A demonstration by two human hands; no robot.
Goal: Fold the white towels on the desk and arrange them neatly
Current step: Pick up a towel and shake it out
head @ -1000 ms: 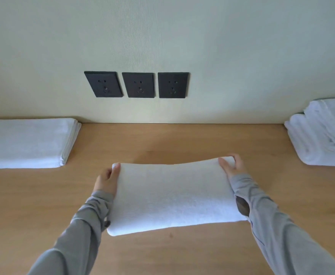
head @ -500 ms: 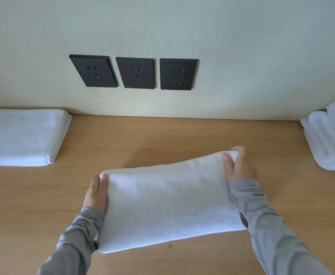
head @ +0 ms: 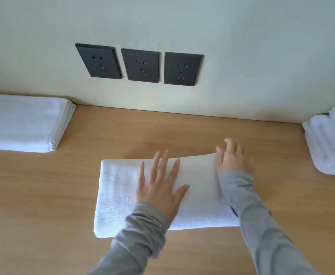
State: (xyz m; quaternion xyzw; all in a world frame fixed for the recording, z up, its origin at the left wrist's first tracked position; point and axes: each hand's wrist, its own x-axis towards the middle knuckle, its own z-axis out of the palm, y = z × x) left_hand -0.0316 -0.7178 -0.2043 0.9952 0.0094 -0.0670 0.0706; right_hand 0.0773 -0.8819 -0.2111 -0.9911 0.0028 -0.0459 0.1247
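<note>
Uneven pressing could skew the folded white terry towel (head: 121, 197), with left hand (head: 158, 187) spread flat on it, right hand (head: 232, 157) loose-fingered at its corner.

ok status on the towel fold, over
Left hand open, flat on towel. Right hand open at its far right corner. Folded stack left, towel pile right, both apart from it.
</note>
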